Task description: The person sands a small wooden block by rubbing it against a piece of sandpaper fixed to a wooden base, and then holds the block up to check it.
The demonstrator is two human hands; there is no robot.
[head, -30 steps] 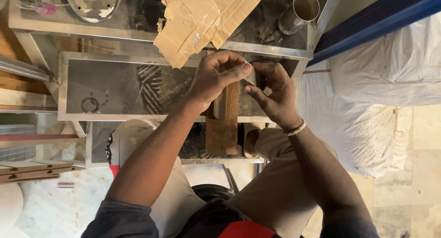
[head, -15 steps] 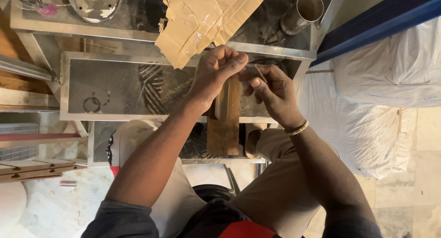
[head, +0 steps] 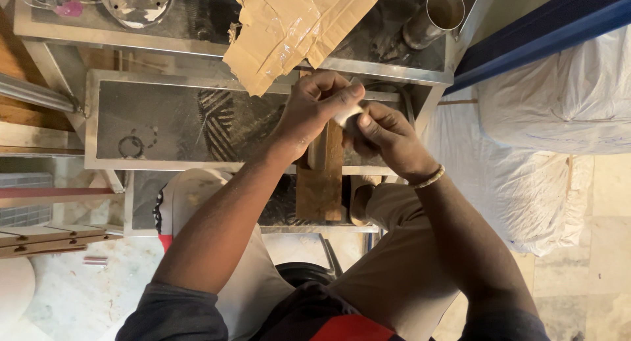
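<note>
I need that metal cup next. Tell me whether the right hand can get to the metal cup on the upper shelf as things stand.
Probably yes. The metal cup stands uncovered up and right of the right hand; the torn cardboard lies to its left, not between them. But the hand is busy with a small pale piece.

- We see both forearms bare from the elbow down, with dark grey sleeves pushed up near the lower edge of the view.
- We note a thin pale beaded bracelet (head: pixel 428 178) around the wrist of the right hand (head: pixel 388 138).
- The left hand (head: pixel 314 111) wears no ring, watch or band that we can make out.
- We see khaki trousers (head: pixel 394 275) over the knees.
- A red patch (head: pixel 351 328) shows on the dark top at the chest.
</note>
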